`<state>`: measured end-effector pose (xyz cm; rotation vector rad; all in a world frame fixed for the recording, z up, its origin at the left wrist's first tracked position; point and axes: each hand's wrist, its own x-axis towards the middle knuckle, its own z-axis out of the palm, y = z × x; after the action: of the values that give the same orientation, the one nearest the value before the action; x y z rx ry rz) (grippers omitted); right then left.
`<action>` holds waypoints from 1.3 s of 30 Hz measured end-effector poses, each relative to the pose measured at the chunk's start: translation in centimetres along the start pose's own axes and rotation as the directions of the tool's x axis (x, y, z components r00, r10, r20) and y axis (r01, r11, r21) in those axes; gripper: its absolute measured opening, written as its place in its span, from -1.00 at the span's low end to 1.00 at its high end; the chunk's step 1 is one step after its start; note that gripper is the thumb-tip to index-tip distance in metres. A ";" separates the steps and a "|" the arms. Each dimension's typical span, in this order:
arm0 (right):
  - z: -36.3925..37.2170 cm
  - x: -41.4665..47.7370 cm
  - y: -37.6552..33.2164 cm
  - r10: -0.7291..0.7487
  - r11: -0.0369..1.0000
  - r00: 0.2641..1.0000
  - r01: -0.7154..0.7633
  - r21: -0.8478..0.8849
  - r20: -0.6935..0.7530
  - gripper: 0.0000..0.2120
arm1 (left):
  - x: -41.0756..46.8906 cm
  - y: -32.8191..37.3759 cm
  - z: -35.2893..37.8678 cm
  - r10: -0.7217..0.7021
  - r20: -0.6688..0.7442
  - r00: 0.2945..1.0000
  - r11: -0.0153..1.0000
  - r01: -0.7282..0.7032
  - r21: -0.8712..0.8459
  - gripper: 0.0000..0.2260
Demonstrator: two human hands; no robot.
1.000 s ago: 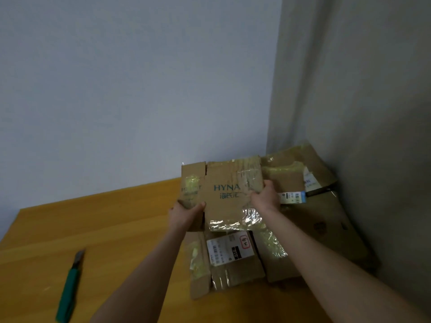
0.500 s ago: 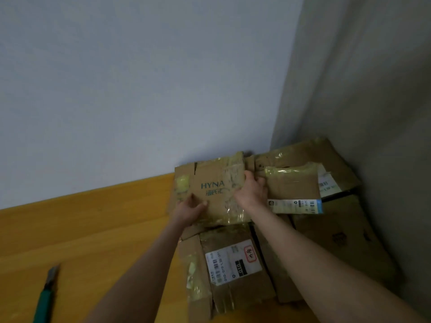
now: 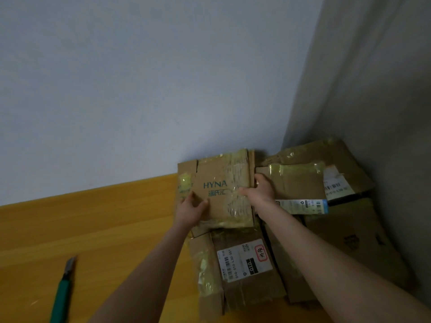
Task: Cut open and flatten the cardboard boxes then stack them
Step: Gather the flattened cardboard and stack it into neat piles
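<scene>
A flattened brown box printed HYNA [image 3: 221, 183], wrapped in shiny tape, lies against the back wall on top of other flat cardboard. My left hand [image 3: 192, 207] grips its lower left edge, thumb on top. Its right edge is held by my right hand [image 3: 260, 190]. Below it lies a flattened box with a white shipping label [image 3: 242, 273]. To the right, more flattened boxes [image 3: 300, 180] are piled in the room's corner.
A green utility knife [image 3: 63, 292] with its blade out lies on the wooden table [image 3: 93, 229] at the lower left. The pale wall stands right behind the boxes, and a grey wall [image 3: 384, 113] closes in the right side.
Both hands have carried the HYNA box away from me and lowered it nearly flat against the back wall. The camera has shifted, so the knife shows further right.
</scene>
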<state>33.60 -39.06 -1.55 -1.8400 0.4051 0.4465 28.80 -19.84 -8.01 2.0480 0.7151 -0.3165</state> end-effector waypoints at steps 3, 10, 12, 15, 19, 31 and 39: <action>0.0 -1.2 -0.5 -0.071 0.991 0.996 0.063 0.115 0.063 -0.53 | -1.5 0.3 -2.0 -0.061 -0.187 0.980 0.990 0.035 -0.140 -0.25; -1.2 -2.8 -1.5 -0.059 0.981 0.996 0.045 0.187 0.069 -0.69 | -4.7 -0.4 -8.1 -0.221 -0.280 0.934 0.933 0.118 -0.341 -0.03; -1.2 -3.3 -1.8 -0.054 0.981 0.994 0.036 0.189 0.092 -0.72 | -5.9 -0.2 -8.8 -0.243 -0.219 0.945 0.893 0.130 -0.431 -0.16; -0.5 -3.7 -1.5 -0.147 0.989 0.987 0.146 0.022 0.058 -0.74 | -7.5 -0.8 -9.7 -0.245 -0.210 0.946 0.887 0.131 -0.443 -0.43; 0.6 -4.8 -0.7 -0.246 0.783 0.968 0.234 -0.576 0.058 -0.64 | -8.6 -1.7 -10.7 -0.278 -0.311 0.909 0.870 0.101 -0.483 -0.65; 0.0 -5.1 2.8 -0.250 0.624 0.968 0.145 -0.768 -0.021 -0.34 | -10.1 -3.3 -13.7 -0.308 -0.531 0.789 0.872 0.011 -0.489 -0.59; -2.1 -2.3 4.2 -0.192 0.620 0.973 0.018 -0.784 -0.129 -0.31 | -9.0 -3.7 -7.9 -0.298 -0.370 0.880 0.846 0.064 -0.529 -0.55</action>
<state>29.75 -42.16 -3.29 -2.7787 0.2370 0.3775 19.01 -15.02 -1.88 1.5483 1.1471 0.2309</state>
